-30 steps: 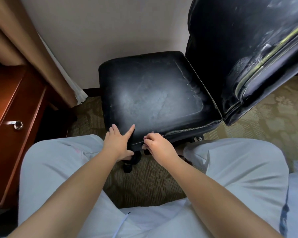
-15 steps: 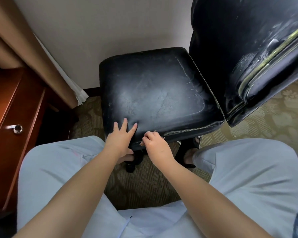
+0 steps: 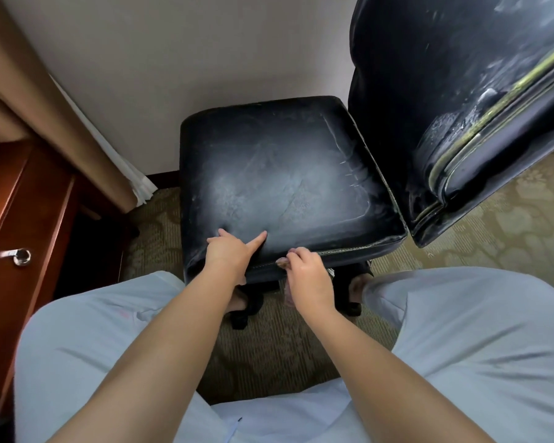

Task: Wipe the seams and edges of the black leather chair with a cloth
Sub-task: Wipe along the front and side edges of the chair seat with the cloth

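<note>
Two hands at seat's near edge: left hand flat on chair, right hand pinching cloth against seam running rightward.

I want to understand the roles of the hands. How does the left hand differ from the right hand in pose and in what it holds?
The left hand lies with straight fingers on top of the seat and holds nothing; the right hand has curled fingers pinching a small cloth. The left hand rests on the seat's top surface, while the right hand works at the stitched seam of the near edge. Both are at the seat's near edge, close together.
</note>
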